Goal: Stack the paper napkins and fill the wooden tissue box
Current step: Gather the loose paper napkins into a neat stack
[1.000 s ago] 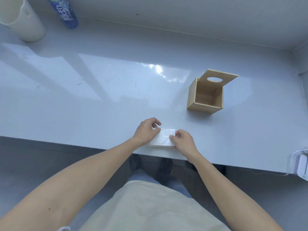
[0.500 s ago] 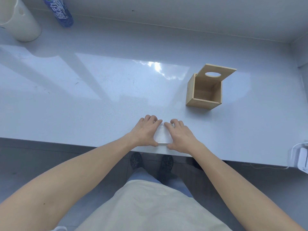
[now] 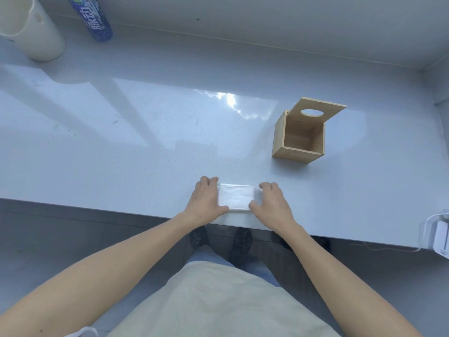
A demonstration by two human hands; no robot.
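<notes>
- Left hand (image 3: pixel 206 200) and right hand (image 3: pixel 269 203) clasp the napkins (image 3: pixel 235 197) from either side, fingers curled, seemingly squaring the edges.
- Box (image 3: pixel 300 139) near, lid up for loading.

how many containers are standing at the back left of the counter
2: a cream cylindrical container at the far-left corner, and a blue labelled bottle just right of it. Both are cropped by the frame; more may lie beyond it.

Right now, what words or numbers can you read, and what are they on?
"脉动": white characters running down the blue bottle.
White plug-in device at the right edge of view: any print is too small to read.
Wooden tissue box and napkins: no writing on them.
</notes>
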